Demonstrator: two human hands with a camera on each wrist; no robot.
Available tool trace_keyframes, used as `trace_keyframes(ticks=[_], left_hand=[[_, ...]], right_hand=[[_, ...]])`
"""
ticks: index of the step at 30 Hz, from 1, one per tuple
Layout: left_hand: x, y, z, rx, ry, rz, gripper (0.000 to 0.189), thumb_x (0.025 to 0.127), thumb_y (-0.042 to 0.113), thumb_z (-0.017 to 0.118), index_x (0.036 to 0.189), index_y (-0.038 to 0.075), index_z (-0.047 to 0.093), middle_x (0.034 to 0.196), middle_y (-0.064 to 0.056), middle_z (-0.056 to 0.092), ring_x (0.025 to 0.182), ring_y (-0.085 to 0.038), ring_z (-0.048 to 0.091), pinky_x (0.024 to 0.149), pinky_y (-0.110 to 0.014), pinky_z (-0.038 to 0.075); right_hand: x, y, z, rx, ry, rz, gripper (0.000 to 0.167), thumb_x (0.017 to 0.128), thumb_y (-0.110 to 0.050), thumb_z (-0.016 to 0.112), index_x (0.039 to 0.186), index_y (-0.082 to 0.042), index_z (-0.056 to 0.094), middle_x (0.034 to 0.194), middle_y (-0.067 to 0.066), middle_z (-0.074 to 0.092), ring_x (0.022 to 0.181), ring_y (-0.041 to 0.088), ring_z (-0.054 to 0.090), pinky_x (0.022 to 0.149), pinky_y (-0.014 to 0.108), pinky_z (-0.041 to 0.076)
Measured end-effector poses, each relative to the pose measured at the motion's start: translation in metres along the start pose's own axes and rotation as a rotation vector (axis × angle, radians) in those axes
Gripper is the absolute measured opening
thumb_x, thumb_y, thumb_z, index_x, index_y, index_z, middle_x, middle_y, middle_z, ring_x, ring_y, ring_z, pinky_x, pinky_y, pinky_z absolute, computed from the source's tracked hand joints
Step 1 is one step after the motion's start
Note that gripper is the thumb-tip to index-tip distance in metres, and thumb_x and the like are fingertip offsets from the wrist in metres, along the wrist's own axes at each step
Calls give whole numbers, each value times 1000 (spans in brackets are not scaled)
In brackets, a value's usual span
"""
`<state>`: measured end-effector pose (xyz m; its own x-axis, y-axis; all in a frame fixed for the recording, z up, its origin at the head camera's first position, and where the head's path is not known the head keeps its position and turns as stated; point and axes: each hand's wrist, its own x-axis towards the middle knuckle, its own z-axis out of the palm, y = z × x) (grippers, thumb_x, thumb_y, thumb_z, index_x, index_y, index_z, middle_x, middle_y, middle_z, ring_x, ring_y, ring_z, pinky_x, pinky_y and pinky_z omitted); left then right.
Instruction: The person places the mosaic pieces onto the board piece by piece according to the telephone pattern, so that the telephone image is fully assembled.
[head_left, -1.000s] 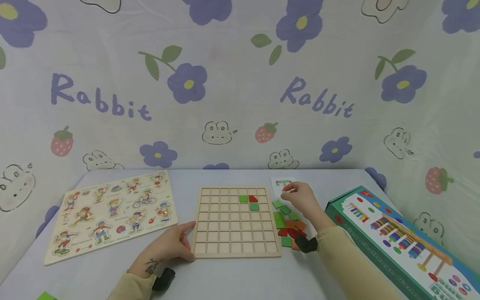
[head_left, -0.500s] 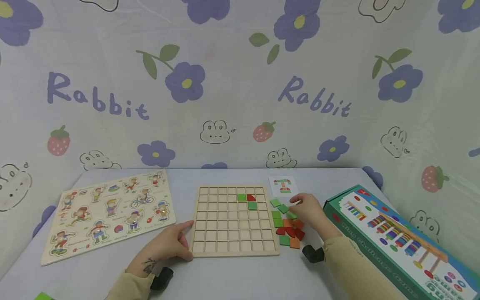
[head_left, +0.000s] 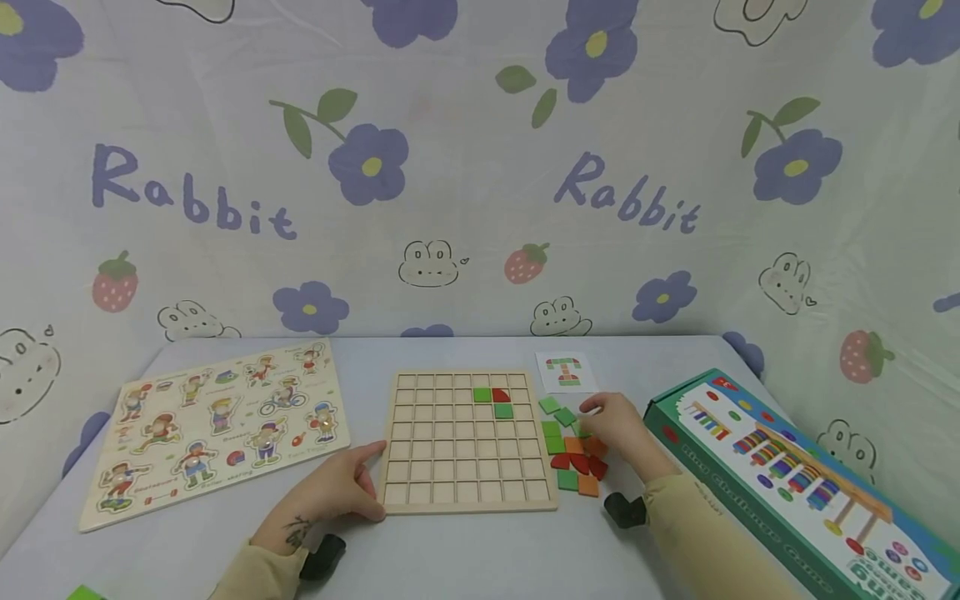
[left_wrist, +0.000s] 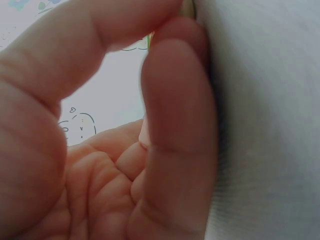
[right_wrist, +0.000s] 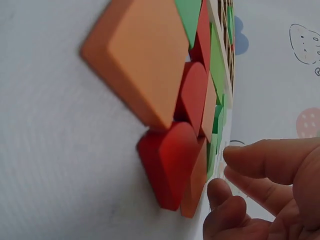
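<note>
A wooden grid board (head_left: 442, 471) lies flat at the middle of the table. In its upper right cells sit a green square (head_left: 482, 395), a red quarter-circle tile (head_left: 500, 395) and another green square (head_left: 503, 411). My left hand (head_left: 333, 492) touches the board's left edge with thumb and index finger spread apart. Just right of the board lie loose green, orange and red tiles. My right hand (head_left: 621, 429) is over their far right side, partly covering a green tile. In the right wrist view, its fingers (right_wrist: 270, 155) are apart from the thumb, with nothing visible between them.
A white card (head_left: 564, 372) printed with a coloured pattern lies behind the loose tiles. A wooden picture puzzle (head_left: 217, 442) occupies the left side. On the right is a long green game box (head_left: 795, 483). Something bright green (head_left: 86, 592) shows at the lower left edge.
My right hand has drawn back from over the card to the loose tiles, uncovering the card's pattern. My left hand stays at the board's edge. The head view has shifted slightly.
</note>
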<state>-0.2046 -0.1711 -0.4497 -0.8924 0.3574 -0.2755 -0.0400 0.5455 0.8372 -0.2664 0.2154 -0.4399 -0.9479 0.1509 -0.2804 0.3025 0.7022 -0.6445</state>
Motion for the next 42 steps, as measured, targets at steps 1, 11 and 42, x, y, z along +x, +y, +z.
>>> trace_keyframes(ticks=[1, 11, 42], left_hand=[[0, 0, 0, -2, -1, 1, 96, 59, -1, 79, 142, -2, 31, 63, -3, 56, 52, -12, 48, 50, -26, 40], [0, 1, 0, -6, -1, -11, 96, 59, -1, 80, 142, -2, 31, 63, -3, 55, 53, -12, 48, 50, -26, 40], [3, -2, -1, -15, 7, -27, 95, 58, -2, 79, 141, -1, 32, 64, -3, 56, 53, -12, 48, 51, -25, 40]], right_hand=[[1, 1, 0, -4, -2, 0, 34, 79, -9, 62, 113, -1, 60, 106, 18, 58, 84, 25, 53, 67, 29, 47], [-2, 2, 0, -52, -33, -9, 33, 76, -5, 60, 109, 0, 64, 99, 15, 60, 84, 25, 51, 66, 30, 47], [11, -101, 57, 340, -121, -204, 28, 87, -10, 55, 112, 2, 60, 82, 14, 63, 48, 9, 39, 44, 23, 30]])
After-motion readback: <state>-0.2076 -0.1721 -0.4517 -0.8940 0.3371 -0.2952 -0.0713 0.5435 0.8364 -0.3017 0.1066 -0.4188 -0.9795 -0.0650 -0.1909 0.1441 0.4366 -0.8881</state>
